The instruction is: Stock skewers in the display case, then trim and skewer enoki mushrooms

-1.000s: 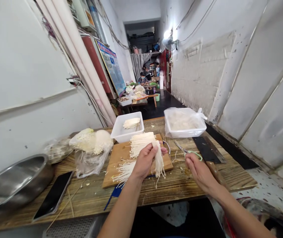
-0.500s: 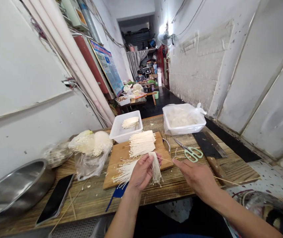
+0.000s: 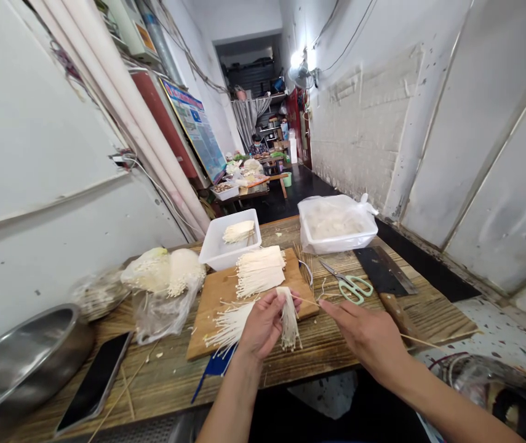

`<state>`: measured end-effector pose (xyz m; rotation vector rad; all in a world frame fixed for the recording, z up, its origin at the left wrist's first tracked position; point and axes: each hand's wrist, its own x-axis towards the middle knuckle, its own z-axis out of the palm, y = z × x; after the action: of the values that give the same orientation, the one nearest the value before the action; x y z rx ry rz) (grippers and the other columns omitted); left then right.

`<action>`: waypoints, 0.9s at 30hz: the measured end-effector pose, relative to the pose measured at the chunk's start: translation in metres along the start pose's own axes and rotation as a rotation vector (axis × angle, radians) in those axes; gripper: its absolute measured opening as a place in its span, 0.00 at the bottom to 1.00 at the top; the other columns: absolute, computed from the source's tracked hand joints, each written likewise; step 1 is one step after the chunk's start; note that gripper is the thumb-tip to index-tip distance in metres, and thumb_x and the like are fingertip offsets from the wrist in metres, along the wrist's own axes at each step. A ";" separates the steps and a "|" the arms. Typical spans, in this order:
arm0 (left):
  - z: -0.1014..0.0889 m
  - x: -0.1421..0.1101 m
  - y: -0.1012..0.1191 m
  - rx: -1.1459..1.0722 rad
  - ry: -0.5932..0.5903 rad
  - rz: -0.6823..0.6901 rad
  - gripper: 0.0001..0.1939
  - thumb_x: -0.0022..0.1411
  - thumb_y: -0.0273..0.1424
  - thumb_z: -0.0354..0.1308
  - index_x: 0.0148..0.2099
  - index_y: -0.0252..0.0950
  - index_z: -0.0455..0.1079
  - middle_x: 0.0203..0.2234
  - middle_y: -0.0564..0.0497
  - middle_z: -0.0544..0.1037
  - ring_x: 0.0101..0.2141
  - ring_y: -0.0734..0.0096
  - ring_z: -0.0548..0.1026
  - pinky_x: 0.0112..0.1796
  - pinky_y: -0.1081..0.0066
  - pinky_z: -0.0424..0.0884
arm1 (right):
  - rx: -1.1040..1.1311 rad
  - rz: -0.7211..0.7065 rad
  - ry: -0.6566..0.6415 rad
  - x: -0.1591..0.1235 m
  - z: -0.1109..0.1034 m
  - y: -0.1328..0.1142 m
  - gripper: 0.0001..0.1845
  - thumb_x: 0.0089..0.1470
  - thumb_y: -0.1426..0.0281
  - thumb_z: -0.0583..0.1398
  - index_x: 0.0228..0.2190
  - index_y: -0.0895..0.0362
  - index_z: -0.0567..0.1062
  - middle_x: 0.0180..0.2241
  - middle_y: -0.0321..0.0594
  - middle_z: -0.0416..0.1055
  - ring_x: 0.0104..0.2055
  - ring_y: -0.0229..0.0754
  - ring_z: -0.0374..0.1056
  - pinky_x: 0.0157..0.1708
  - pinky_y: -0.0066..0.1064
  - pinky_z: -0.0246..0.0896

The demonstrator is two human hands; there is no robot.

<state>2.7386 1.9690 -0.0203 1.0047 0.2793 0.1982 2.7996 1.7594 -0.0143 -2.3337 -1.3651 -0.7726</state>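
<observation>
My left hand is closed round a small bundle of white enoki mushrooms, held upright over the front edge of a wooden cutting board. My right hand pinches a thin bamboo skewer whose tip points at the bundle. More enoki lie in a neat pile on the board, and loose strands lie beside my left hand.
A white tub with enoki and a bag-lined tub stand behind the board. Green-handled scissors and a cleaver lie at right. Bagged enoki, a phone and a steel bowl sit left. A person sits far down the corridor.
My right hand left the scissors and came toward the bundle holding a skewer. My left hand lowered the bundle toward the board's front edge.
</observation>
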 end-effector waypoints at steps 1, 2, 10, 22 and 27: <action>0.000 0.000 0.000 0.007 -0.001 0.002 0.20 0.45 0.38 0.73 0.37 0.31 0.76 0.31 0.48 0.81 0.32 0.72 0.79 0.39 0.74 0.75 | -0.006 0.004 -0.008 0.000 0.000 0.000 0.21 0.58 0.78 0.52 0.49 0.54 0.75 0.27 0.36 0.75 0.24 0.34 0.69 0.22 0.25 0.56; 0.000 0.000 -0.001 0.013 -0.002 0.003 0.20 0.45 0.38 0.73 0.37 0.31 0.76 0.31 0.48 0.81 0.32 0.72 0.79 0.39 0.74 0.75 | -0.011 0.008 -0.014 0.000 0.000 0.000 0.21 0.57 0.78 0.53 0.49 0.54 0.75 0.27 0.36 0.74 0.24 0.34 0.69 0.22 0.25 0.56; 0.000 0.000 0.001 0.033 -0.013 -0.003 0.19 0.44 0.38 0.73 0.36 0.32 0.77 0.30 0.48 0.81 0.32 0.71 0.79 0.38 0.74 0.74 | -0.015 0.017 -0.015 0.000 -0.001 -0.001 0.21 0.56 0.79 0.53 0.49 0.53 0.75 0.26 0.34 0.74 0.23 0.34 0.69 0.21 0.26 0.54; 0.003 -0.003 0.010 0.143 -0.067 -0.033 0.19 0.44 0.39 0.73 0.35 0.30 0.78 0.28 0.46 0.81 0.30 0.70 0.78 0.35 0.75 0.72 | 0.005 0.004 -0.067 0.003 -0.014 0.000 0.22 0.55 0.79 0.53 0.49 0.54 0.75 0.27 0.34 0.74 0.23 0.35 0.69 0.22 0.26 0.56; 0.004 -0.005 0.015 0.170 -0.104 -0.067 0.20 0.41 0.40 0.74 0.33 0.30 0.79 0.25 0.47 0.80 0.28 0.72 0.77 0.33 0.76 0.71 | 0.061 0.013 -0.109 0.003 -0.018 0.003 0.20 0.58 0.76 0.52 0.49 0.51 0.75 0.29 0.36 0.76 0.25 0.34 0.69 0.25 0.23 0.59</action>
<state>2.7344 1.9719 -0.0043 1.1681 0.2371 0.0614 2.7988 1.7510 0.0018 -2.3650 -1.3965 -0.6000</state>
